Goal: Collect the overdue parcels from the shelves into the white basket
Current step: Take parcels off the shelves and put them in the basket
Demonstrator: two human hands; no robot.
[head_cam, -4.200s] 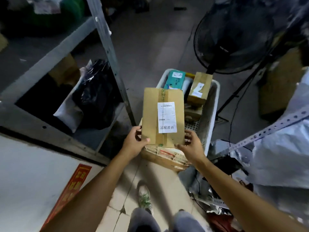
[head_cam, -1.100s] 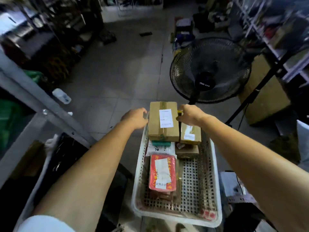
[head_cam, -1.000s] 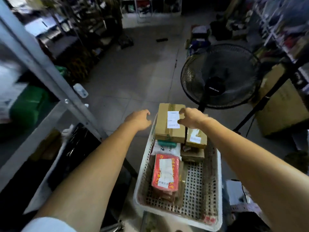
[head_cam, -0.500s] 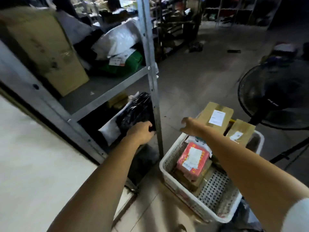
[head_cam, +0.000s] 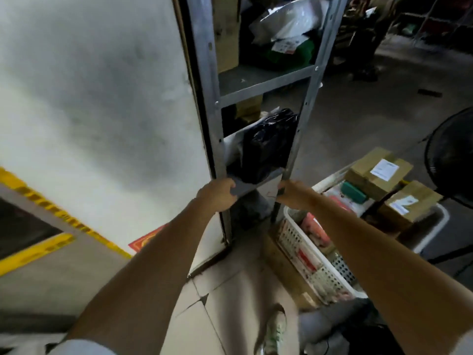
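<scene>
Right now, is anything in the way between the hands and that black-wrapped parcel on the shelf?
Nothing visible. Both the left hand and right hand are at the shelf's front edge, with the black parcel just behind. The metal upright stands between parcel and white basket.

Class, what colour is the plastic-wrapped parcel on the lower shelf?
Black and glossy: the plastic-wrapped parcel, seen in the head view.

Left hand (head_cam: pixel 217 193), right hand (head_cam: pixel 293 194) at shelf (head_cam: pixel 252 184)
</scene>
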